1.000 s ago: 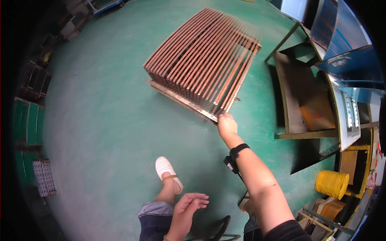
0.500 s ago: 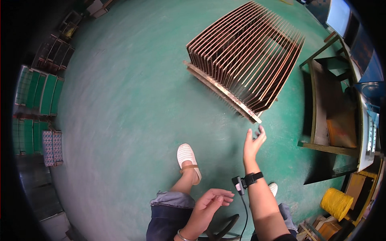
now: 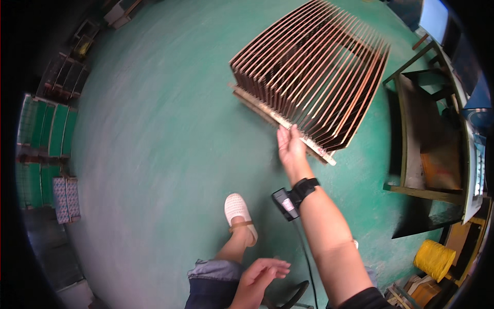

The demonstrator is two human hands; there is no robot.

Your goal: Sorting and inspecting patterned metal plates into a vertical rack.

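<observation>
A large slatted rack [image 3: 307,77], with many thin parallel boards standing in rows, is on the green floor ahead of me. Along its near side runs a pale bar [image 3: 265,109]. The fingers and thumb of my right hand [image 3: 293,153] are on that bar, gripping it near its right part; the fingertips are partly hidden at the edge. Over my left thigh hovers my left hand [image 3: 257,280], its fingers loosely stretched out and nothing in it. A black strap with a small device [image 3: 296,198] sits on my right wrist, and a cable trails from it.
A wooden table frame with a lower shelf [image 3: 409,129] stands at the right. Below it are a yellow spool [image 3: 435,260] and stacked scraps. Green crates [image 3: 51,126] and a patterned box [image 3: 67,200] line the left side. My left shoe [image 3: 237,208] is on the floor.
My right hand has moved forward and left from beside the bar's end onto the bar. The left hand has drawn slightly lower. The rack appears larger and a little further left in view.
</observation>
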